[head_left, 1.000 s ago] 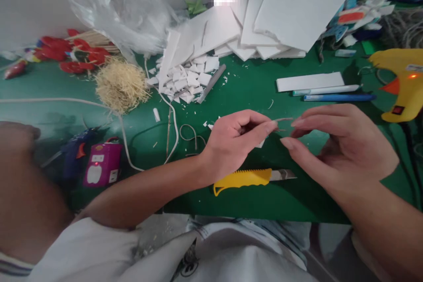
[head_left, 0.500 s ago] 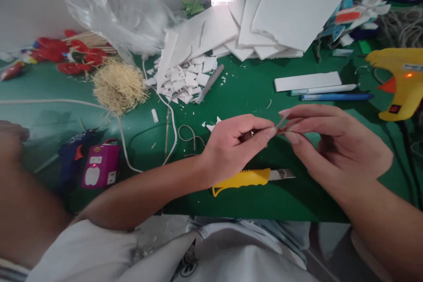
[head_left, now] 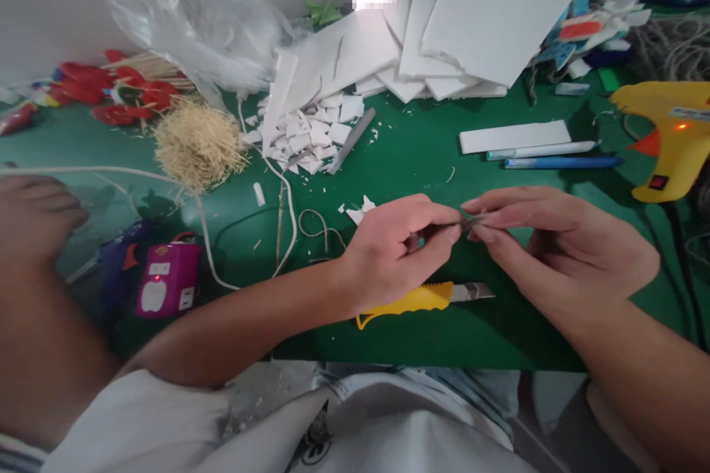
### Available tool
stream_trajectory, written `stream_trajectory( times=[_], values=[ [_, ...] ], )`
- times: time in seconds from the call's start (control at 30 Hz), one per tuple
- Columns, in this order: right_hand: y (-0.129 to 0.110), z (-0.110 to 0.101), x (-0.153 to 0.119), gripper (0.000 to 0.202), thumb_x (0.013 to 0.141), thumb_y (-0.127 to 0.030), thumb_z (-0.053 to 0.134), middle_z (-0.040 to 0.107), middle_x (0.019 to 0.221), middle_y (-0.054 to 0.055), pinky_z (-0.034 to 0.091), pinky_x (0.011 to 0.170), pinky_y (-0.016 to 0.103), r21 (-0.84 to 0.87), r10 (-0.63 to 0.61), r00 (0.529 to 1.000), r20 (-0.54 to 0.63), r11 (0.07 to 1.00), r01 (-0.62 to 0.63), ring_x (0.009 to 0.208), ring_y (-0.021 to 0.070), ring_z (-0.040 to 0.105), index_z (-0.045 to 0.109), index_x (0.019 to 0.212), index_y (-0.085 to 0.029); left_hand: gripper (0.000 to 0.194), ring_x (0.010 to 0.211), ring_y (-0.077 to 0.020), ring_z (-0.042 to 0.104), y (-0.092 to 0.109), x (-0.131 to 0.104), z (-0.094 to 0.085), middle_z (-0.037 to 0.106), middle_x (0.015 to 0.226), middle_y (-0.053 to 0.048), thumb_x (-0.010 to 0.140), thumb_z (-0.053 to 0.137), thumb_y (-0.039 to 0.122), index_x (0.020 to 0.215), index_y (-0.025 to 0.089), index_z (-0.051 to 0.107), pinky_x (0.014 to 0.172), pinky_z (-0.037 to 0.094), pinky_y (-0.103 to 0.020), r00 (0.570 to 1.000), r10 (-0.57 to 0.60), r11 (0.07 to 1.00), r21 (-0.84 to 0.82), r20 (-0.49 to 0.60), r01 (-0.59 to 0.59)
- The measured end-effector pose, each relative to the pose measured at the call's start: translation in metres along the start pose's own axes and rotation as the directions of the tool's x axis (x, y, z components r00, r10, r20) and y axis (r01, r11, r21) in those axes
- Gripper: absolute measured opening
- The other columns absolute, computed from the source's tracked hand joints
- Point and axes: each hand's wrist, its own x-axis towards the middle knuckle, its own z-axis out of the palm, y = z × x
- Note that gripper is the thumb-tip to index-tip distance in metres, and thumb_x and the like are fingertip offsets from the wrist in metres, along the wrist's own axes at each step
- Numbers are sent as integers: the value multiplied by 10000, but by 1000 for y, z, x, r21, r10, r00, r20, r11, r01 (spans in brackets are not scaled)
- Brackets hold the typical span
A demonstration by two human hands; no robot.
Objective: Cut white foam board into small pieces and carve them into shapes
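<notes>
My left hand [head_left: 396, 247] is closed in a pinch over the table. Opposite it, my right hand [head_left: 566, 240] pinches too, its fingertips almost meeting the left ones. Between them runs a thin grey string [head_left: 474, 220], mostly hidden by the fingers. A small bluish-green spot shows inside the left hand's grip, too little to name. Beneath my left hand lies a yellow utility knife [head_left: 418, 299] with its blade out to the right. A loose curl of cord [head_left: 317, 220] rests left of the left hand.
A yellow glue gun [head_left: 671, 133] stands at right, near two pens [head_left: 563, 162] and a white foam strip [head_left: 515, 137]. White foam sheets [head_left: 488, 15] and scraps [head_left: 316, 133] lie behind. At left are a straw bundle [head_left: 200, 144], a pink power adapter [head_left: 169, 281] and another person's hand [head_left: 41, 214].
My fingertips have shifted slightly, and the string between them no longer sticks up as a pale strand. The other person's hand at left has moved further into view.
</notes>
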Motion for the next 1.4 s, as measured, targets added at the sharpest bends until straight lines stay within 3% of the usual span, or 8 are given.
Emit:
stream_trajectory(
  times=[0.43, 0.6, 0.7, 0.93, 1.07, 1.3, 1.4],
  values=[
    [0, 0, 2, 344, 831, -11, 731, 780, 901, -7, 634, 679, 305, 14, 1, 1000, -8, 1000, -1, 807, 176, 756, 731, 1003, -309, 113, 604, -64, 537, 0, 1, -1, 598, 689, 39, 981, 663, 175, 928, 142, 757, 551, 409, -177, 998, 55, 997, 46, 20, -55],
    [2, -2, 1, 505, 873, -67, 697, 796, 1063, 14, 617, 634, 304, 29, 56, 998, 14, 998, -56, 728, 157, 736, 730, 1292, -347, 107, 599, -71, 535, 0, 2, -2, 603, 690, 39, 968, 666, 169, 906, 164, 752, 558, 411, -194, 999, 31, 999, 41, 14, -31],
    [3, -6, 3, 578, 887, -69, 660, 780, 1194, 40, 637, 686, 327, -9, 27, 997, 70, 1000, -26, 748, 163, 747, 683, 1387, -359, 110, 607, -72, 537, 0, 2, -3, 597, 685, 37, 962, 667, 164, 888, 161, 748, 561, 411, -193, 999, 41, 998, 41, 13, -41],
    [8, -10, 12, 344, 895, -120, 683, 804, 1057, 64, 630, 701, 302, -175, -139, 966, 219, 968, 179, 829, 179, 765, 748, 1197, -271, 121, 601, -74, 533, 0, 2, -3, 620, 696, 30, 961, 670, 175, 856, 179, 729, 554, 398, -196, 999, 35, 999, 30, 28, -36],
    [6, -8, 14, 230, 873, -97, 729, 804, 900, 17, 611, 634, 280, -172, -163, 971, 176, 966, 194, 759, 166, 757, 771, 996, -288, 120, 615, -71, 543, 1, 2, -2, 635, 701, 24, 948, 680, 161, 836, 164, 721, 541, 387, -187, 999, 43, 999, 1, 4, -43],
    [2, -5, 12, 264, 834, -77, 761, 776, 793, -22, 579, 530, 317, -234, -140, 986, 93, 959, 159, 657, 180, 725, 741, 917, -328, 152, 598, -64, 548, 6, 6, -5, 658, 681, 23, 914, 656, 111, 785, 151, 726, 518, 381, -185, 998, -60, 997, -43, 1, 60],
    [2, -5, 13, 259, 822, -82, 776, 768, 770, -17, 569, 508, 320, -213, -176, 981, 86, 958, 191, 644, 184, 720, 732, 911, -321, 66, 519, -48, 471, 7, 6, -4, 696, 715, 24, 885, 715, 149, 823, 156, 739, 472, 342, -203, 995, -100, 994, -37, -18, 100]
  ],
)
